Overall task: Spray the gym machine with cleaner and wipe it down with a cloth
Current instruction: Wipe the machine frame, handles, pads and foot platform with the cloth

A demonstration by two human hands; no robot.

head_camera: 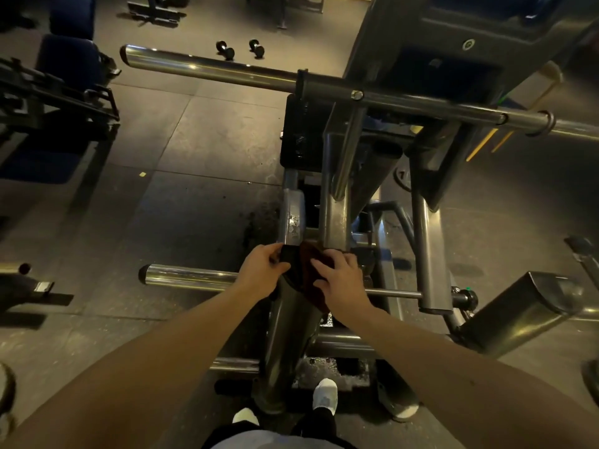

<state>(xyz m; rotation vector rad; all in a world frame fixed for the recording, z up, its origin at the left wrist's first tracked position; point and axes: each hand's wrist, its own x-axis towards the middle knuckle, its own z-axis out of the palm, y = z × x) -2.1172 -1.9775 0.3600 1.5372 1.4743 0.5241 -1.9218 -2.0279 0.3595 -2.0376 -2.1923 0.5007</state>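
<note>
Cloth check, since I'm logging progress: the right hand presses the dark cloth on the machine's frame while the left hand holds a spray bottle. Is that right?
Not quite. The head view shows no spray bottle: the left hand grips the frame beside the cloth. The right hand does press the dark cloth on the frame.

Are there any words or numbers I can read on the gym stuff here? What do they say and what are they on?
None can be read for sure.
Weight plate behind the machine frame: a raised mark, maybe a number, too blurred to read.
Round badge on the dark upper housing: a ring-shaped symbol, no legible letters.
Dumbbells on the floor: too small to show any numbers.
Cloth under the hands: no print visible.
</note>
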